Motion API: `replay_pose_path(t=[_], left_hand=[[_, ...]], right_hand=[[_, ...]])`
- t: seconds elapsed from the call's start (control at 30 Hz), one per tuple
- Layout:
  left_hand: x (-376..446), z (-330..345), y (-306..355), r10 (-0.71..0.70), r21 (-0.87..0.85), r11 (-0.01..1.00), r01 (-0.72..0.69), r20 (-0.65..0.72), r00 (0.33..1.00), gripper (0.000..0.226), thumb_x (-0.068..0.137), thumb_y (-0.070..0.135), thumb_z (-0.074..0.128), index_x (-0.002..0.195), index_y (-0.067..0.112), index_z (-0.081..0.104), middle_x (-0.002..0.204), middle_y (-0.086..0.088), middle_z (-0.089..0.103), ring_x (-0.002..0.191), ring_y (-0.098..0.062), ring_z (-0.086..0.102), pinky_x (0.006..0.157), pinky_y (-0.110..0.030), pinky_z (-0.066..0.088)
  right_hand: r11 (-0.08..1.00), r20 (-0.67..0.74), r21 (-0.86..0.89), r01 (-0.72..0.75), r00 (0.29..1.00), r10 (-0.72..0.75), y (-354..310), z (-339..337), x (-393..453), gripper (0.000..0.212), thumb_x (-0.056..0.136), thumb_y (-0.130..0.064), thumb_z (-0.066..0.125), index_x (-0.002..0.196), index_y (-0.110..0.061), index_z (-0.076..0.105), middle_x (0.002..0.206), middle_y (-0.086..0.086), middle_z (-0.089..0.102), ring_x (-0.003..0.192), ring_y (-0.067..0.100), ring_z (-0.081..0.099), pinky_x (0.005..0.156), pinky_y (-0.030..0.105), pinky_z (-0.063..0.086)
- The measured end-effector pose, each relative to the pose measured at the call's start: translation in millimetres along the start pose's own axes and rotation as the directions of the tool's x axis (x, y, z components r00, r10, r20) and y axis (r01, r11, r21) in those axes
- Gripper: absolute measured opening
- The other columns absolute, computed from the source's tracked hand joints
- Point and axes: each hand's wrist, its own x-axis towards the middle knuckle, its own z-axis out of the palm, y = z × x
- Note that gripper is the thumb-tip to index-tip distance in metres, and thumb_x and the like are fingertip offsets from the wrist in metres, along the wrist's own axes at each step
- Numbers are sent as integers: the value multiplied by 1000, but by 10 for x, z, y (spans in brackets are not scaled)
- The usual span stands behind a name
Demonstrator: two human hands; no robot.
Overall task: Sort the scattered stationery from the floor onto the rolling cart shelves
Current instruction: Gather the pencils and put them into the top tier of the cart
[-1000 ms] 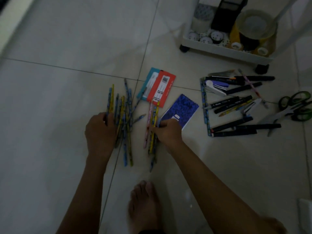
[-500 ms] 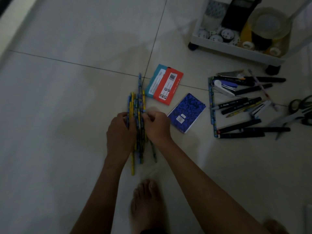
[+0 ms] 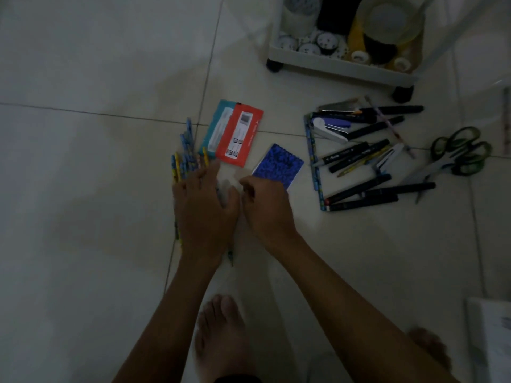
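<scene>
A bundle of blue and yellow pencils (image 3: 184, 153) lies on the tiled floor, mostly under my left hand (image 3: 204, 205), which presses flat on it with fingers spread. Pencil tips stick out beyond the fingers and below the wrist. My right hand (image 3: 265, 205) sits just right of the bundle, fingers curled, over the near corner of a blue notebook (image 3: 279, 165); what it holds is hidden. A red and a teal card pack (image 3: 237, 136) lie just beyond the pencils. The white rolling cart (image 3: 343, 64) stands at the top right, its bottom shelf filled with tape rolls.
Black markers, pens and a stapler (image 3: 359, 156) lie in a pile right of the notebook. Green-handled scissors (image 3: 456, 154) lie further right. My bare foot (image 3: 221, 335) is between my arms. A white object (image 3: 492, 338) shows at the lower right edge.
The spread pencils were swept together into one bundle. My left hand now lies flat over it, and my right hand has drawn away to the right, toward the notebook.
</scene>
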Motion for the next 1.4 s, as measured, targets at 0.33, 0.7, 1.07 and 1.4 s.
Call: replay_pose_path(t=[0.33, 0.7, 1.07, 1.4], left_hand=[[315, 339, 1094, 268, -188, 958, -217, 313, 911, 28, 91, 47, 56, 102, 27, 72, 89, 7, 74, 79, -12, 67, 70, -30, 55], [447, 696, 1464, 215, -235, 964, -123, 416, 884, 45, 79, 40, 77, 99, 5, 59, 88, -10, 65, 78, -21, 63, 71, -38, 53], [437, 719, 1290, 106, -264, 964, 6, 410, 906, 31, 85, 32, 72, 86, 2, 71, 74, -8, 71, 62, -19, 67, 64, -33, 56], [465, 637, 1248, 58, -224, 972, 66, 506, 860, 39, 83, 29, 70, 67, -6, 64, 58, -11, 61, 50, -17, 54, 46, -27, 40]], right_hand=[[931, -501, 37, -363, 800, 331, 1016, -1153, 239, 17, 84, -8, 59, 95, -3, 71, 93, 13, 69, 85, 21, 61, 73, 19, 42], [894, -400, 22, -448, 815, 419, 1400, -1241, 346, 34, 89, -25, 59, 58, -10, 54, 52, 1, 46, 44, 6, 40, 40, 21, 24], [845, -328, -15, -535, 801, 502, 1331, -1136, 453, 27, 82, -30, 66, 68, -6, 65, 64, 8, 62, 63, 21, 63, 45, 21, 41], [786, -215, 32, -618, 764, 609, 1190, -1069, 386, 49, 62, -59, 66, 64, -10, 60, 62, 6, 60, 68, 24, 62, 65, 36, 54]])
